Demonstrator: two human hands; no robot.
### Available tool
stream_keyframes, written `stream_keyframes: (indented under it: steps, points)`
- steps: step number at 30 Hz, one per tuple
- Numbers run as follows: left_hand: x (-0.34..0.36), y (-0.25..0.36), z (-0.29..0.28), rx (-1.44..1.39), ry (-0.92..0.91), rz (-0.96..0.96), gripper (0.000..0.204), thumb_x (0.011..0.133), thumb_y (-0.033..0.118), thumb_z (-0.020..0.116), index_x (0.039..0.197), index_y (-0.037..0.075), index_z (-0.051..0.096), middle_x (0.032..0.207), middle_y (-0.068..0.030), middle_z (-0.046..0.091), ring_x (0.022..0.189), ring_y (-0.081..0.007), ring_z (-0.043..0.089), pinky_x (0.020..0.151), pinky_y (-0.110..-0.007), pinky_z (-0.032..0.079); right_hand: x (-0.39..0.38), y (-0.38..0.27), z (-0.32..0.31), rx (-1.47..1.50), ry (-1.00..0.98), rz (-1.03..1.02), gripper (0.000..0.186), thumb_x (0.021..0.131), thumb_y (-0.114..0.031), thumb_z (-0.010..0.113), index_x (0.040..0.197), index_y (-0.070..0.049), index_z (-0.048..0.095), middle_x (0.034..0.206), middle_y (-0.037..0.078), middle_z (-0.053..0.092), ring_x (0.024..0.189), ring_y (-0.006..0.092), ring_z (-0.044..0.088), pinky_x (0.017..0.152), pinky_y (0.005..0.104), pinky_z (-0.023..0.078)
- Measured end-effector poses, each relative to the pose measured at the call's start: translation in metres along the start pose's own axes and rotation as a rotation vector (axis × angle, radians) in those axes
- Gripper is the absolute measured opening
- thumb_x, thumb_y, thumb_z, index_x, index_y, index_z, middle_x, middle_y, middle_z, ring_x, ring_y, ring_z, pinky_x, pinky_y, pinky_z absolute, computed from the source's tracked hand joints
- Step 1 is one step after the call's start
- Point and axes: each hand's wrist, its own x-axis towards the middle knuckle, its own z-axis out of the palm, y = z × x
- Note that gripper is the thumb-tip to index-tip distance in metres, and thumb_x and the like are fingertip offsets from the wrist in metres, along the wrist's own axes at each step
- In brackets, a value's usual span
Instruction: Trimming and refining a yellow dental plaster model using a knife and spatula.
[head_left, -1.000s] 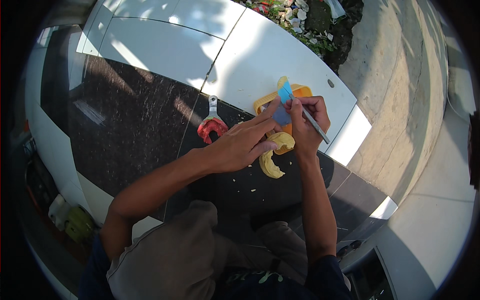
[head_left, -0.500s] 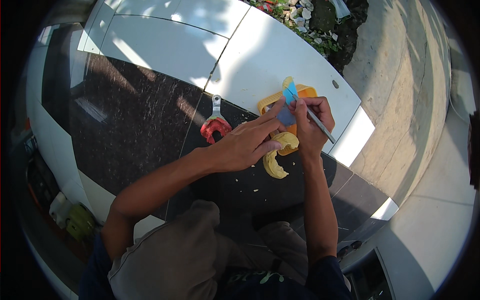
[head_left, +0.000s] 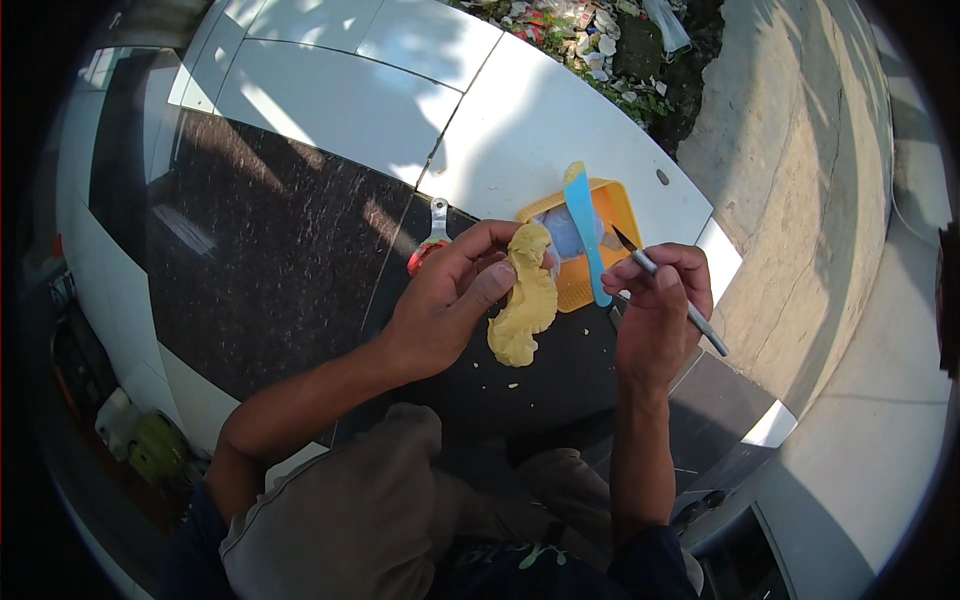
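Observation:
My left hand [head_left: 440,305] pinches a pale yellow, rough-edged dental cast [head_left: 524,305] between thumb and fingers, holding it up over the dark table surface. In my right hand [head_left: 662,320] is a slim grey craft knife [head_left: 708,334], gripped like a pen. Its dark pointed tip is up and to the left, apart from the cast. A blue spatula [head_left: 584,225] with yellow residue on its end leans across a yellow plastic basket [head_left: 626,208]. Inside the basket lies a clear bag [head_left: 562,230]. Partly hidden behind my left hand is a metal impression tray [head_left: 439,215] with red material.
Small yellow crumbs [head_left: 513,386] are scattered on the black surface near my knees. White tiles [head_left: 540,110] border it at the far side. Beyond their edge are rubble and plants [head_left: 600,45], with a concrete strip [head_left: 770,180] to the right.
My left hand has lifted the cast off the surface and turned it upright. The right hand has moved right and down with the knife, away from the spatula, which now rests across the basket.

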Motion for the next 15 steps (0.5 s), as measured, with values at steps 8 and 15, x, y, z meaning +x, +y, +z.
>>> stream_keyframes:
  steps: [8, 15]
  points:
    - [-0.032, 0.043, 0.014, -0.256, -0.093, 0.103, 0.044, 0.101, 0.025, 0.05, 0.134, -0.004, 0.041, 0.121, -0.0135, 0.059, 0.11, -0.0171, 0.059, 0.094, -0.032, 0.049, -0.041, -0.055, 0.031, -0.077, -0.18, -0.298, 0.02, 0.09, -0.011, 0.065, 0.096, 0.002, 0.05, 0.079, 0.016, 0.062, 0.075, 0.0259, 0.067, 0.073, 0.037, 0.058]
    - [-0.047, 0.05, 0.028, -0.157, -0.096, 0.24, 0.052, 0.099, 0.035, 0.053, 0.132, -0.005, 0.046, 0.115, -0.015, 0.06, 0.106, -0.0192, 0.06, 0.09, -0.034, 0.05, -0.058, -0.069, 0.046, -0.149, -0.199, -0.349, 0.02, 0.087, -0.004, 0.066, 0.095, 0.003, 0.049, 0.08, 0.016, 0.059, 0.087, 0.0329, 0.069, 0.081, 0.0401, 0.057]
